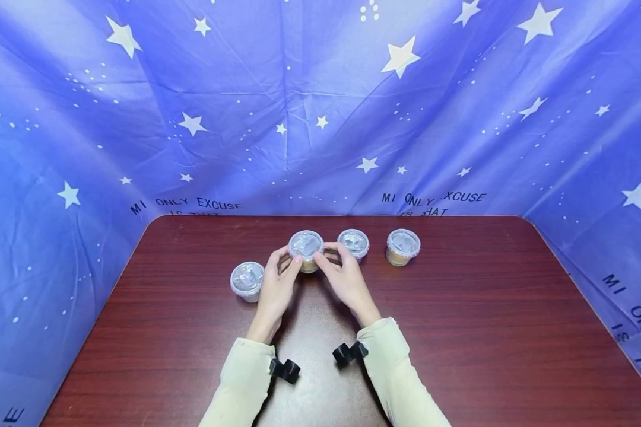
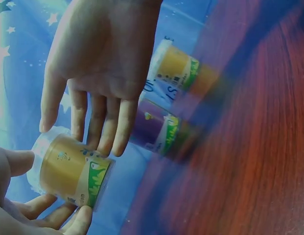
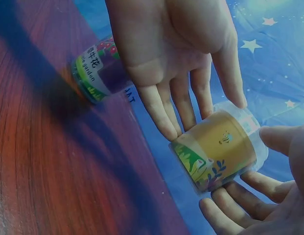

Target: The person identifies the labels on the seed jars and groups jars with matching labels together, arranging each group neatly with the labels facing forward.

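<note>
Left hand (image 1: 276,286) and right hand (image 1: 348,283) grip one tub (image 1: 306,247) from opposite sides, thumbs toward the lid and fingers along the wall; each is parted only to the tub's width and has hold of nothing else. The tub lies just below the centre of the head frame. In both wrist views its contents show yellow and its base stands against the backdrop (image 1: 299,77), apparently clear of the tabletop (image 1: 459,338). Its lid (image 3: 246,120) is in place. Progress, as judged from this moment: the tub is secured in both hands and closed; release is not yet made. Whether the lid is being pressed or merely steadied cannot be told.

Three further lidded tubs stand free of any grip. The left tub (image 1: 246,281), purple in the right wrist view, is just beside the left hand, contact uncertain; the middle tub (image 1: 354,242), also purple, is near the right fingertips; the far tub (image 1: 403,246), yellow, stands right of centre. Outermost: pale sleeves (image 1: 241,379) with black mounts (image 1: 285,370), lower centre; starred backdrop above.
</note>
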### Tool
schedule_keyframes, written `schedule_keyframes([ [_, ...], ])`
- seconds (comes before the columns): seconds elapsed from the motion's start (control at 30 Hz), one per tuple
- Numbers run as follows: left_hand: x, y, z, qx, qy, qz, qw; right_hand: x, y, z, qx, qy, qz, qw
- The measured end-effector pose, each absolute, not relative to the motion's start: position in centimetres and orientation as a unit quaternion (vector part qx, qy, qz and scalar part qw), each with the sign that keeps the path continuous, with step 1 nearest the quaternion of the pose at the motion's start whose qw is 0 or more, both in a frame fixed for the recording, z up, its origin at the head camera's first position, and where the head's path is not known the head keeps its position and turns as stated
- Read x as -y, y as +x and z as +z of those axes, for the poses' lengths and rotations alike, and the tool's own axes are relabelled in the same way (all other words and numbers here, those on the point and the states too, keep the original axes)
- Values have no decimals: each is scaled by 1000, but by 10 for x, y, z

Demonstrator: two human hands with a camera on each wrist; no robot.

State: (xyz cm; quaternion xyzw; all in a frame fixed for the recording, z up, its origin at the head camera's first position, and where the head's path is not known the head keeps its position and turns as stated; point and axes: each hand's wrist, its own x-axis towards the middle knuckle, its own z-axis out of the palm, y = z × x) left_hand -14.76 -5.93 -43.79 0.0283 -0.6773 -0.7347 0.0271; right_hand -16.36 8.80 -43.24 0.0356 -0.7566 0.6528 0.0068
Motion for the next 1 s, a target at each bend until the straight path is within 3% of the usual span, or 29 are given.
schedule_keyframes([
  [0.37, 64, -131, -427, 702, 20, -712, 28, -101, -148, -422, 758, 56, 650, -4],
  [1.0, 64, -104, -404, 709, -7, -705, -22, -126, -120, -407, 772, 120, 625, -1],
])
